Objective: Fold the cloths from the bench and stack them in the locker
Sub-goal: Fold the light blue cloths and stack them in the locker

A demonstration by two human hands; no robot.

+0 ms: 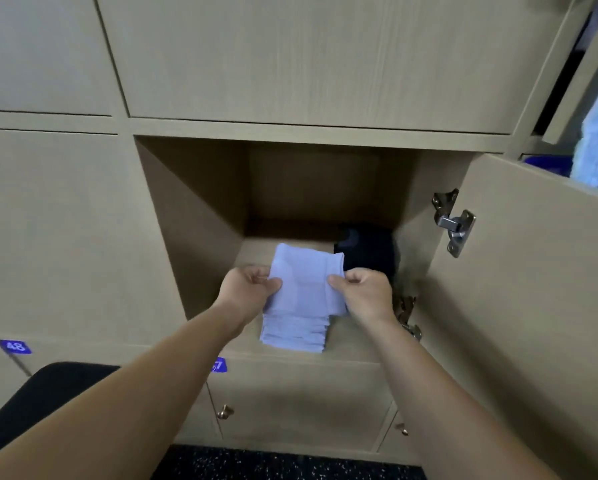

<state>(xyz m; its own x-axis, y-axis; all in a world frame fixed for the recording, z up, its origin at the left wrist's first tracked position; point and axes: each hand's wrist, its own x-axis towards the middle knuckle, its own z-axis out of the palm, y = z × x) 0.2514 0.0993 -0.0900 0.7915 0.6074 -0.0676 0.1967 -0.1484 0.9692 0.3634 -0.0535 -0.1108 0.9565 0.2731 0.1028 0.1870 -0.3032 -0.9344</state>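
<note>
Both left hand (247, 289) and right hand (363, 289) pinched the folded cloth (304, 271) over the stack (294, 336); dropped askew, it could topple toward two o'clock.

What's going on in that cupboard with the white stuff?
A person is putting away cloths. The left hand and the right hand each pinch a side of a folded white cloth, holding it over a stack of folded cloths at the front of the open locker. Something dark sits behind the stack, to the right. The locker door hangs open on the right.
</note>
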